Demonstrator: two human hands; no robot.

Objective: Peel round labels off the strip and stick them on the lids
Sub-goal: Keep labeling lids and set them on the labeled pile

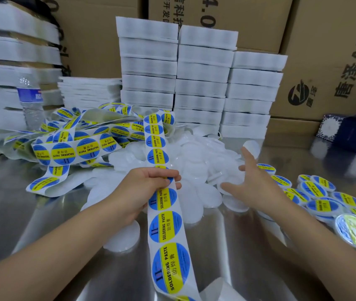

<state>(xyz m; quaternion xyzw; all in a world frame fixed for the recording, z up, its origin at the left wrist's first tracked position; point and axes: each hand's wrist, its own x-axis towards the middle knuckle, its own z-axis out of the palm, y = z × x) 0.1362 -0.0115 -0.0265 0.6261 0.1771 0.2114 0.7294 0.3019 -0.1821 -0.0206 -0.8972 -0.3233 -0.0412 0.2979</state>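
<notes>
A long white strip (165,227) of round blue-and-yellow "soldering paste" labels runs from a tangled heap at the back left toward the front edge. My left hand (148,187) grips the strip at mid-table, fingers curled over it. My right hand (251,181) hovers with straight, spread fingers over a pile of plain white round lids (196,164) and holds nothing. To the right lie several lids with labels on them (322,198).
Stacks of white foam trays (200,83) stand behind the lids, with cardboard boxes (328,61) along the back. A clear water bottle (30,101) stands at the left. A dark patterned box (350,131) sits at the right. The table (31,213) is shiny metal.
</notes>
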